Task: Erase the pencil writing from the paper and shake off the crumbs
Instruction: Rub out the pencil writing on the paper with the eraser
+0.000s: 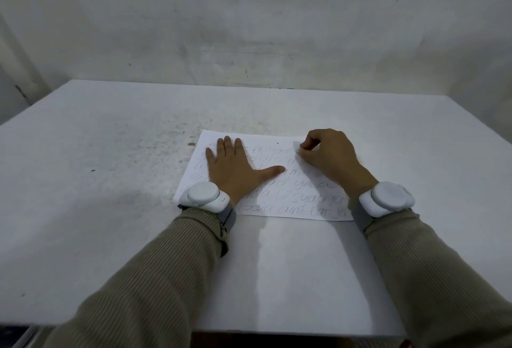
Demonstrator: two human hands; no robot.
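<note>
1. Paper (266, 143), a white sheet bearing several lines of pencil writing (293, 210), lies flat on the white table (110, 181). It sits a little right of the middle, on the near half, and is slightly skewed.
2. The left hand (235, 170) lies palm down on the left half of the sheet. Its fingers are straight and spread and its thumb (274, 170) stretches right toward the middle. It presses the paper and grips nothing.
3. The right hand (329, 159) is over the upper right part of the sheet. Its fingers are curled inward, with the fingertips (304, 148) brought against the thumb and down at the paper near its far edge.
4. I cannot tell whether something small is pinched there, since the hand hides that spot.
5. The lower lines of handwriting, nearest the person, are dark and clear. The upper lines around the two hands look fainter.
6. Each wrist carries a rounded white device on a grey strap, the left one (203, 196) over the sheet's near left corner and the right one (388, 199) just past its right edge.
7. Beige ribbed sleeves cover both forearms, left (155, 278) and right (432, 278).
8. Dark specks (166, 137) are scattered on the table left of and beyond the sheet, and one tiny dark speck (278, 142) sits on the paper between the hands.
9. A stained grey-white wall (249, 15) stands behind the table.
</note>
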